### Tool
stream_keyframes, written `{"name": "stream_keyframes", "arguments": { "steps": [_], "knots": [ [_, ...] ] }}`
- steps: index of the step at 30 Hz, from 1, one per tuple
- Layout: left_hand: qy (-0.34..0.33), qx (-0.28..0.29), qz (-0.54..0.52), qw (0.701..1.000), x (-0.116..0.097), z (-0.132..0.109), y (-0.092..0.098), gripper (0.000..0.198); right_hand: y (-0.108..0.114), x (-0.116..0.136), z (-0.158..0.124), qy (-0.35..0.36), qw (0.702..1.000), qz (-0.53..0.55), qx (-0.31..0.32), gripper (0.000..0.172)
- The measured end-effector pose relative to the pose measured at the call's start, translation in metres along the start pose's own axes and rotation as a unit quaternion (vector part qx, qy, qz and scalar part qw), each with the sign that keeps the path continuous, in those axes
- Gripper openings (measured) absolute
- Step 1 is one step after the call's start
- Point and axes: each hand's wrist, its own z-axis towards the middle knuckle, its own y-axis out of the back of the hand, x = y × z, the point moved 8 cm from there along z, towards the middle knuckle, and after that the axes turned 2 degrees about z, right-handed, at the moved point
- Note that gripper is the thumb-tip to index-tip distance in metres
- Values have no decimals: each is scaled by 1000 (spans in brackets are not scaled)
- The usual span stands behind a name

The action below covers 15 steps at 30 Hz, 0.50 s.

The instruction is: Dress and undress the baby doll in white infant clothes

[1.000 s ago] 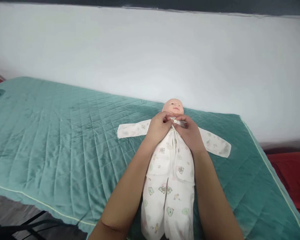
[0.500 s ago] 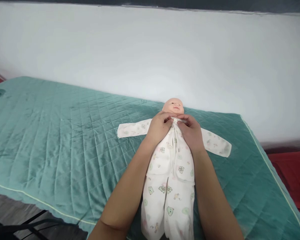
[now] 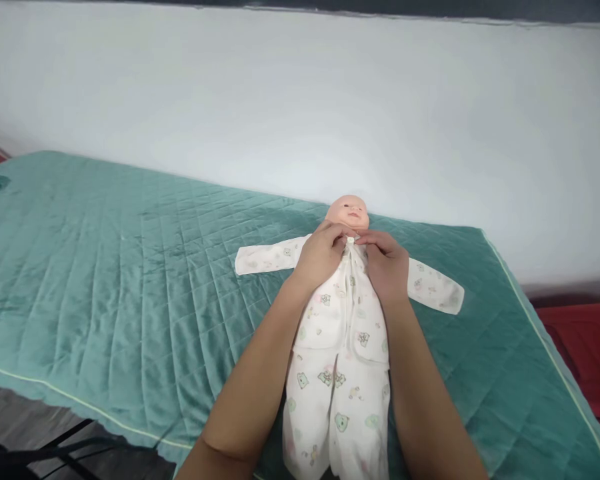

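Note:
A baby doll (image 3: 349,211) lies on its back on a teal quilted cover (image 3: 105,267), head toward the wall. It wears a white printed sleepsuit (image 3: 340,347) with both sleeves spread out sideways. My left hand (image 3: 321,255) pinches the left side of the collar just under the doll's chin. My right hand (image 3: 386,265) pinches the right side of the collar, fingers closed on the cloth. The fingertips of both hands meet at a small top button (image 3: 351,240).
The cover drapes a table standing against a white wall (image 3: 300,107). Its near edge has a pale piping line (image 3: 80,403). Dark floor and a black frame show at the lower left. A red surface (image 3: 585,353) lies to the right.
Both hands have drawn the two collar edges closer together at the neck. The right hand shifted slightly up and to the right. The doll has not moved.

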Motion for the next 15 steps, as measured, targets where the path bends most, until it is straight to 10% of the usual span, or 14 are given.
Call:
{"name": "stream_keyframes", "arguments": {
  "steps": [8, 15],
  "knots": [
    [7, -5, -21, 1000, -1, 0, 1, 30, -6, 9, -2, 64, 994, -72, 44, 32],
    [27, 4, -5, 1000, -2, 0, 1, 18, -8, -2, 0, -29, 998, -19, 56, 25]
  ]
}}
